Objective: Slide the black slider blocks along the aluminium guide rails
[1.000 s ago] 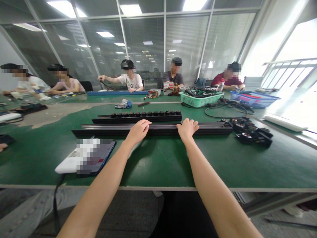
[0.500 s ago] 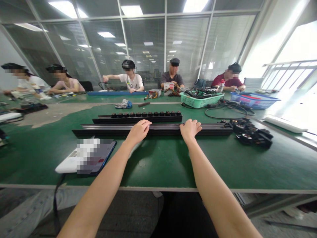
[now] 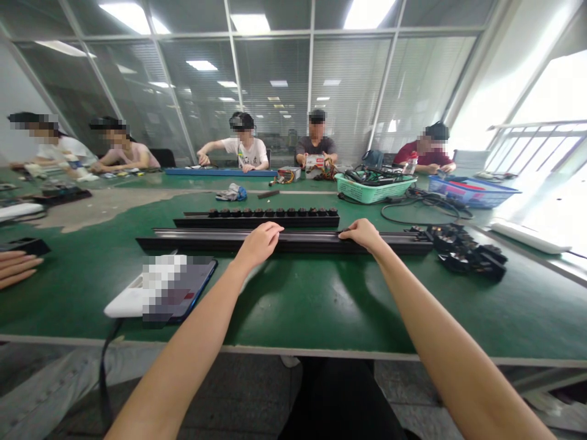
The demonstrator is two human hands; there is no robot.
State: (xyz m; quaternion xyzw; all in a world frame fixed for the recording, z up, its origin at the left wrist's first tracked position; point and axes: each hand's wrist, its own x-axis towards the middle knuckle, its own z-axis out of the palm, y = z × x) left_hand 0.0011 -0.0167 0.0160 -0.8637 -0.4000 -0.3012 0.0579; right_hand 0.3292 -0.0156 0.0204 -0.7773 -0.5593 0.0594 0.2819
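Observation:
A long black channel rail (image 3: pixel 202 244) with a lighter strip along its top lies crosswise on the green table in front of me. My left hand (image 3: pixel 261 244) is closed over its middle, fingers bent across the top edge. Further right along the same rail, my right hand (image 3: pixel 365 234) pinches at the top, its fingertips on something small and dark that I cannot make out. Behind it lies a shorter black rail (image 3: pixel 257 222) bearing a row of black socket-like parts (image 3: pixel 277 212). A pile of similar black parts (image 3: pixel 477 256) touches or nearly touches the rail's right end.
At front left lie a white device (image 3: pixel 126 299) and a phone (image 3: pixel 195 287). Another person's hand (image 3: pixel 18 269) shows at the left edge. Farther back are a green basket (image 3: pixel 373 192) of cables, a blue basket (image 3: pixel 472 190) and a crumpled glove (image 3: pixel 232 192). Several people sit beyond.
My right hand has turned from spread fingers to a pinch, its wrist shifting right. My left hand stays in place on the rail. Another person's hand has appeared at the left edge.

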